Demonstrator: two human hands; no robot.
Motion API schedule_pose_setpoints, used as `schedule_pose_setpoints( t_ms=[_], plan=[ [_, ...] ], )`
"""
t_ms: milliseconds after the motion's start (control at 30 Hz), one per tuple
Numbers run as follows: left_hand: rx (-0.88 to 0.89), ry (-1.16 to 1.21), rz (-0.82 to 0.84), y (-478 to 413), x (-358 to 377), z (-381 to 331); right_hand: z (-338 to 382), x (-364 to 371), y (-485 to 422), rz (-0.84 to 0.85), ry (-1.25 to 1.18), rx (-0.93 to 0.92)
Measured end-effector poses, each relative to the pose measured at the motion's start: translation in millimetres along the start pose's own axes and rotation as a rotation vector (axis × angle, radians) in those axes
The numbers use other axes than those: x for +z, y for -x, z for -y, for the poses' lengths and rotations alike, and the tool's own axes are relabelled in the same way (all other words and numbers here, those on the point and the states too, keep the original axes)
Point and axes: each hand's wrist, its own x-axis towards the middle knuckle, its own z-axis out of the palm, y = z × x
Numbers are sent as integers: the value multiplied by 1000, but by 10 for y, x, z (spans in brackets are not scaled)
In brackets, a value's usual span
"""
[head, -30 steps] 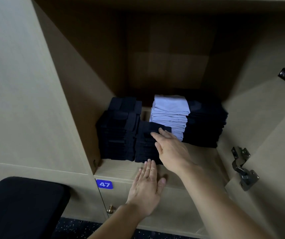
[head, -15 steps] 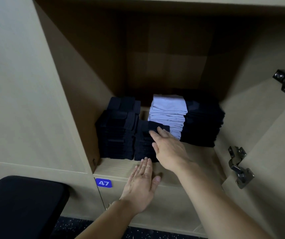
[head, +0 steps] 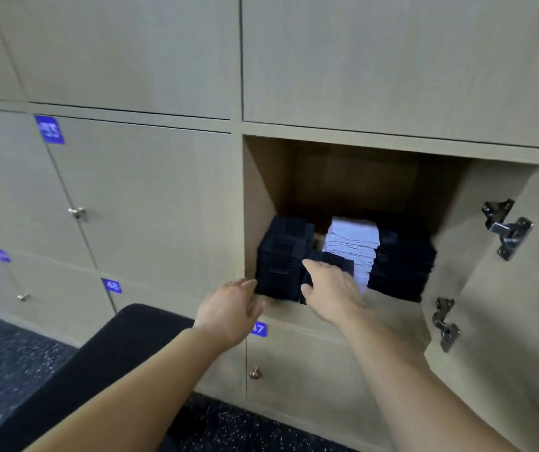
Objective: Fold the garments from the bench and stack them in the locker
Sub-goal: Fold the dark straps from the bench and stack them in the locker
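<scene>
The open locker (head: 353, 177) holds folded garments in stacks: a tall dark stack (head: 283, 256) at the left, a short dark stack (head: 330, 261) in front, a white stack (head: 351, 246) in the middle and a dark stack (head: 402, 262) at the right. My right hand (head: 330, 288) lies flat with straight fingers on the short dark stack. My left hand (head: 232, 308) hovers with relaxed fingers at the locker's front left corner, close to the tall dark stack, and holds nothing.
The locker door (head: 503, 288) stands open to the right with metal hinges (head: 506, 228). A black padded bench (head: 92, 376) sits at lower left. Closed numbered lockers (head: 137, 190) surround the open one, with a knob (head: 254, 373) below it.
The view has pulled back and up, showing more lockers. My left hand rose from the panel below the shelf to the locker's left corner. My right hand stays on the short dark stack.
</scene>
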Motion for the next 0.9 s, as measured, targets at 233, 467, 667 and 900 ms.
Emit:
schedule_pose_setpoints(
  t_ms=[233,467,667,900],
  plan=[
    [-298,175,-175,1399,-884,814,1281,26,717,-3,-324,-167],
    [-523,156,-296,2874,-1190,1601,2411,507,1524,138,-399,-420],
    [-659,173,-402,3937,-1140,2015,3046,977,2195,288,-400,-583],
    [-825,210,-353,4912,-582,2321,3448,1525,2790,469,-296,-689]
  ],
)
